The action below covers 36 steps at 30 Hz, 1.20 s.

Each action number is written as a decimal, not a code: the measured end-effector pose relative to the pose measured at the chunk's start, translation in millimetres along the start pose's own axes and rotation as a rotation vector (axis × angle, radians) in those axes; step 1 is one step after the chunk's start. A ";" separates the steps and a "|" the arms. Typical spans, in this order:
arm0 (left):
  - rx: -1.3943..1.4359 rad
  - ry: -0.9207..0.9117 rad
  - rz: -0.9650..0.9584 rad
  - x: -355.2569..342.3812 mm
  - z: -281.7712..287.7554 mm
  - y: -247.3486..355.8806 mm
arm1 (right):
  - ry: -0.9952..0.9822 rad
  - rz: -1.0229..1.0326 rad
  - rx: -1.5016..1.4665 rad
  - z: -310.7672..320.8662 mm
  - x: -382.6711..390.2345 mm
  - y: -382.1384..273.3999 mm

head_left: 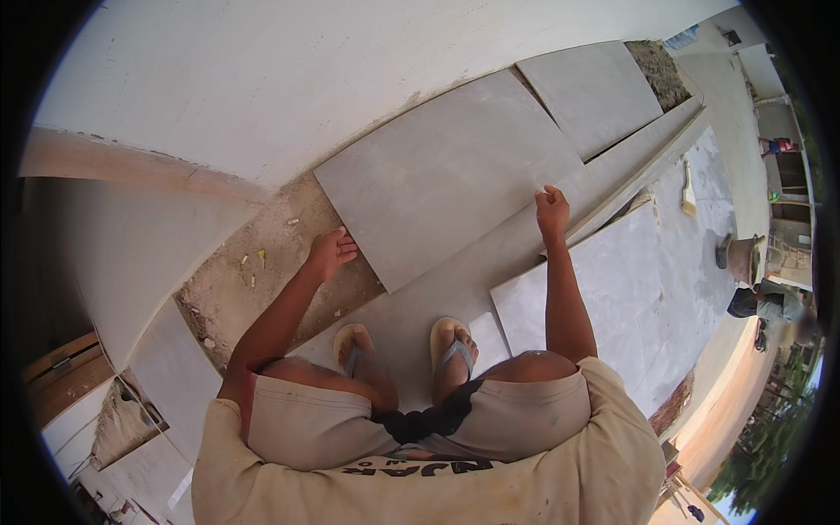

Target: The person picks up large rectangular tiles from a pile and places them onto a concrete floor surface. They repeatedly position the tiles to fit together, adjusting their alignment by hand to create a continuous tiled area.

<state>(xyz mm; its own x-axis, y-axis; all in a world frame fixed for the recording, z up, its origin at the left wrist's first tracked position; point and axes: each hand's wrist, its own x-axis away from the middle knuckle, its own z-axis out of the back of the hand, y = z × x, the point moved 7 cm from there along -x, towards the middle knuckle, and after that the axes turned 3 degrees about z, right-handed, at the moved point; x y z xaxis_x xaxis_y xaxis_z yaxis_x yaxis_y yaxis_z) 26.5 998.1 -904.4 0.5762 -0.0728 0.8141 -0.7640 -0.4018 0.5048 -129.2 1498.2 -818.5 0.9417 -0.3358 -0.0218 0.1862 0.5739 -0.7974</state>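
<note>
A large grey floor tile (455,166) lies in front of me along the white wall, beside a second grey tile (591,87) farther right. My left hand (332,251) is at the near tile's left edge, over bare mortar, its fingers stretched out and slightly apart. At the tile's front edge, toward its right corner, my right hand (552,213) has its fingers bent in over the edge. The undersides of both hands' fingers are hidden. Under the left part of the tile's edge, rough sandy bedding (254,262) shows.
My sandalled feet stand on a grey strip of flooring (420,302). To the right are a pale, dusty slab (604,289), a brush (689,191) and a bucket (744,260). A person (779,306) is at the far right. The white wall (262,79) bounds the far side.
</note>
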 end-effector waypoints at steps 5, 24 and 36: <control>-0.005 0.006 -0.003 2.8 -8.3 0.2 | -0.050 -0.031 -0.021 -3.2 6.8 1.8; -0.015 0.040 -0.020 -14.9 -15.7 9.9 | -0.120 -0.454 -0.256 -28.4 58.9 19.1; -0.004 0.016 0.028 -13.1 -21.8 0.9 | -0.111 -0.489 -0.350 -33.5 57.8 17.4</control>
<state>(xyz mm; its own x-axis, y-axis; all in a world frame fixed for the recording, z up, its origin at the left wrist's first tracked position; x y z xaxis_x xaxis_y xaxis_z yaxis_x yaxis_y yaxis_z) 11.9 1018.6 -908.4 0.5503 -0.0695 0.8320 -0.7807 -0.3962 0.4833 -80.9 1463.7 -853.8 0.7973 -0.4077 0.4451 0.5192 0.0875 -0.8501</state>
